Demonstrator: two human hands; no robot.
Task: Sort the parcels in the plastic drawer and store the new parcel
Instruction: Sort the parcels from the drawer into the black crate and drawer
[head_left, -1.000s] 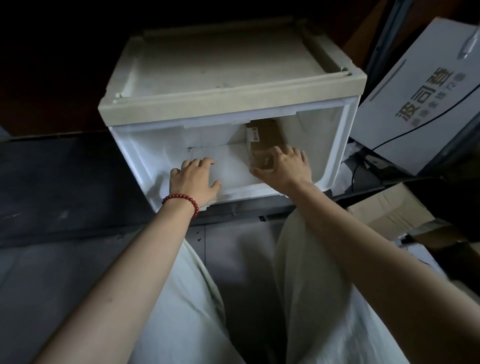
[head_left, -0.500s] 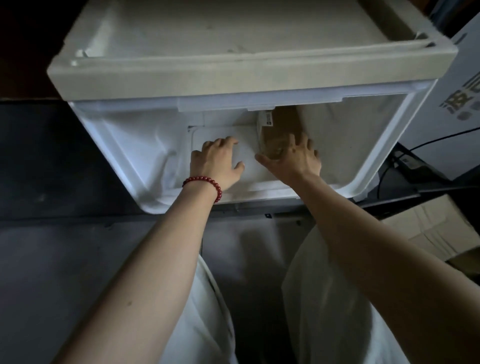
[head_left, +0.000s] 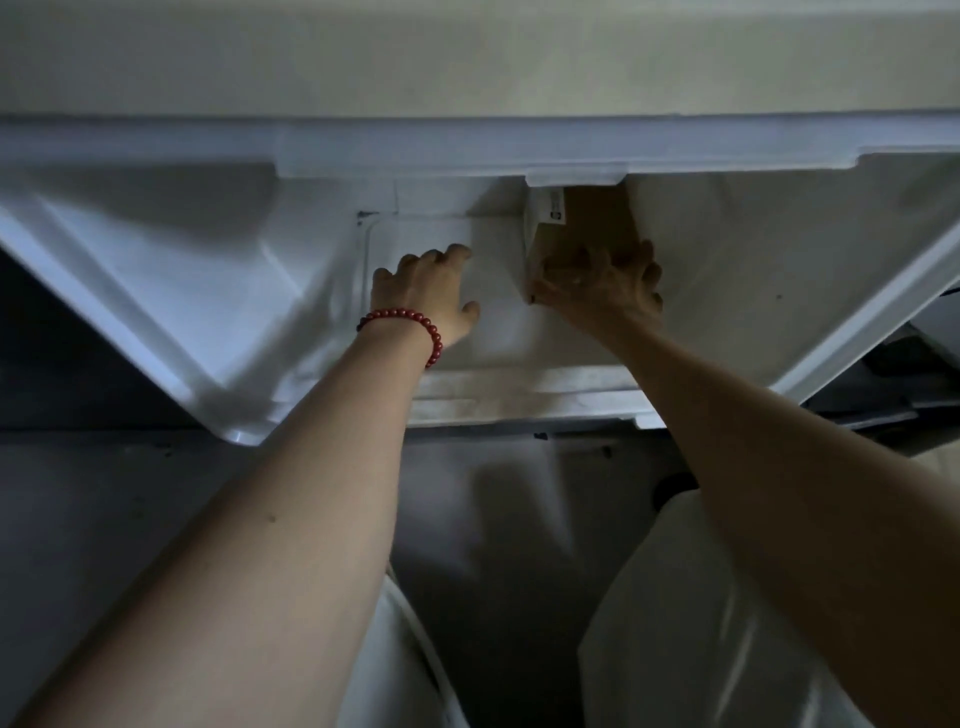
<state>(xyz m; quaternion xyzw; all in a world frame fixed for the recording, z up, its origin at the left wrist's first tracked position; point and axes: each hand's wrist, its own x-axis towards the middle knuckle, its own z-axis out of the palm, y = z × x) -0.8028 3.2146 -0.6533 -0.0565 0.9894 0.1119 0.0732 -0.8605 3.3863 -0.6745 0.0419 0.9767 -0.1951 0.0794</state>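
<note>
The white plastic drawer (head_left: 171, 291) fills the upper view, its open front facing me. Inside at the back right stands a brown cardboard parcel (head_left: 592, 218) with a white label on its left edge. My right hand (head_left: 608, 291) is around the parcel's lower front, fingers curled on it. A flat white parcel (head_left: 493, 280) lies on the drawer floor left of the brown one. My left hand (head_left: 426, 291), with a red bead bracelet at the wrist, rests on that flat parcel with fingers bent.
The drawer unit's beige top (head_left: 467, 57) overhangs just above the opening. My knees in white trousers (head_left: 691, 623) are below, on a dark floor (head_left: 104, 519). Dark clutter shows at the far right edge.
The view has moved much closer to the drawer. Both hands have reached deeper inside; the right hand's fingers have closed more around the brown parcel.
</note>
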